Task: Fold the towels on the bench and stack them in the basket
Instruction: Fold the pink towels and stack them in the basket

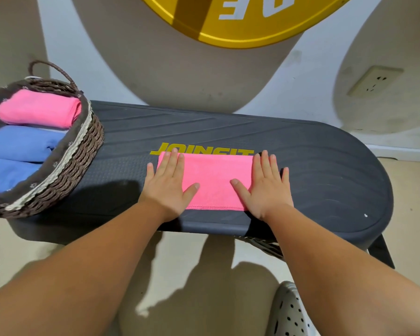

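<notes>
A pink towel [214,180], folded into a flat rectangle, lies on the dark bench [313,166] near its front edge. My left hand [166,187] presses flat on the towel's left end, fingers straight. Over the right end lies my right hand [268,187], also flat with straight fingers. At the bench's left end sits a brown woven basket [83,151]. Inside it lie a folded pink towel [38,109] at the back and two folded blue towels [22,141], one nearer the front [7,173].
The wall stands right behind the bench, with a socket [374,81] at the right and a yellow round sign [240,18] above. A grey perforated shoe [290,311] shows on the beige floor below the bench's front edge.
</notes>
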